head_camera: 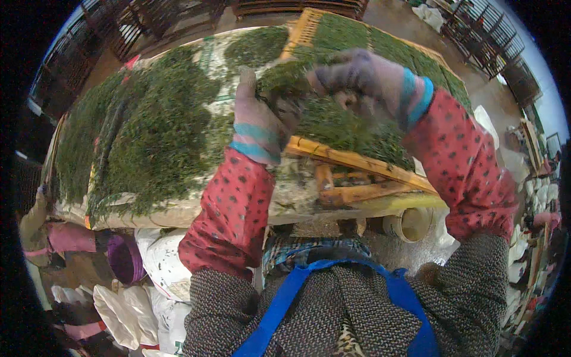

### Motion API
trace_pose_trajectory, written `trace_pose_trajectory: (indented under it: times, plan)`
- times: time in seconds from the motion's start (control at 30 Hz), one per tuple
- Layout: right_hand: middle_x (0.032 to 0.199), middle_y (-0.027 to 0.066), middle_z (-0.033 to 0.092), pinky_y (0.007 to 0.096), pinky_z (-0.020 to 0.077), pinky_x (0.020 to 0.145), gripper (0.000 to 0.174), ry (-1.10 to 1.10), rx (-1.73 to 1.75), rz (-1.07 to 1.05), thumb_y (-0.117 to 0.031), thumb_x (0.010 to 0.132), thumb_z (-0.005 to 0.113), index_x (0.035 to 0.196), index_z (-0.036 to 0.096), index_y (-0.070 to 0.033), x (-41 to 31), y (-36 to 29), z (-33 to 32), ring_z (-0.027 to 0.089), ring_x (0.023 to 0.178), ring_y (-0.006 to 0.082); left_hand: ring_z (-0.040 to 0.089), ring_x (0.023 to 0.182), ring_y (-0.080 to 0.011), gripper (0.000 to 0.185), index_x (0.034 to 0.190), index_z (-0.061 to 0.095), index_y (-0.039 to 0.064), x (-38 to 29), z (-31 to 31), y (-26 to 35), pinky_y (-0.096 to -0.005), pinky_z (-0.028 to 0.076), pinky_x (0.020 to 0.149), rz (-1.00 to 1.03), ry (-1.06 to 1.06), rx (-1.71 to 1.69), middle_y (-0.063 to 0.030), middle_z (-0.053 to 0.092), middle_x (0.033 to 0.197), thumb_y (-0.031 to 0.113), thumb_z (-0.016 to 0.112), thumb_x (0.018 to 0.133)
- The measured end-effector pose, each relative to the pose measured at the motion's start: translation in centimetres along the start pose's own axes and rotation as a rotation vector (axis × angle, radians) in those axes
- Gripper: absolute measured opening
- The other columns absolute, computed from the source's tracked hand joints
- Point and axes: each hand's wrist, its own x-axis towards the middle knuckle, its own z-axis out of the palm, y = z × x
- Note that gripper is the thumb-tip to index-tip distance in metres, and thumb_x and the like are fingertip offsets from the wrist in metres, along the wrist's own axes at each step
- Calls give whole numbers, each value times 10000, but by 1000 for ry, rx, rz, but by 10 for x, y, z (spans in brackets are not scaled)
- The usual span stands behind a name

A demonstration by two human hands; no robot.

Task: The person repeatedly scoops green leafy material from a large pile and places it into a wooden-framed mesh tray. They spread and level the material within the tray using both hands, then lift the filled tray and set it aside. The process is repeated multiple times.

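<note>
My left hand (263,111), in a knitted glove with turquoise cuff stripes, holds a clump of green plant matter (283,80) with the thumb pointing up. My right hand (361,78), in a matching glove, is beside the clump on its right; its fingers are blurred, and I cannot tell whether they grip any of it. Below both hands is a slatted wooden tray (357,156), tilted on the table and covered with green matter (339,120). A large loose heap of the same greenery (163,120) spreads over the table left of my left hand.
A pale cloth (292,192) covers the table, whose rounded front edge (165,218) runs before me. Under it are a white bucket (417,223), a purple basket (125,259) and white sacks (165,263). Another person (38,227) is at the far left. Racks (486,35) stand behind.
</note>
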Motion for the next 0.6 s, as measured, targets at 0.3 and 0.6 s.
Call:
trace_pose_trajectory:
  times: [0.3, 0.6]
  plan:
    - [560, -16, 508, 220, 266, 322, 336, -40, 437, 257, -439, 755, 725, 745, 586, -133, -119, 205, -159, 349, 346, 51, 600, 980, -219, 322, 1048, 579, 98, 69, 74, -191, -305, 470, 631, 32, -203, 500, -71, 645, 1078, 354, 425, 929]
    - [600, -6, 564, 281, 378, 412, 317, 277, 77, 371, -408, 766, 701, 855, 654, -108, -206, 334, -336, 429, 433, 89, 530, 1106, -317, 266, 1027, 550, -16, 173, 140, -398, -474, 409, 1019, -187, -267, 355, -185, 576, 1102, 209, 433, 947]
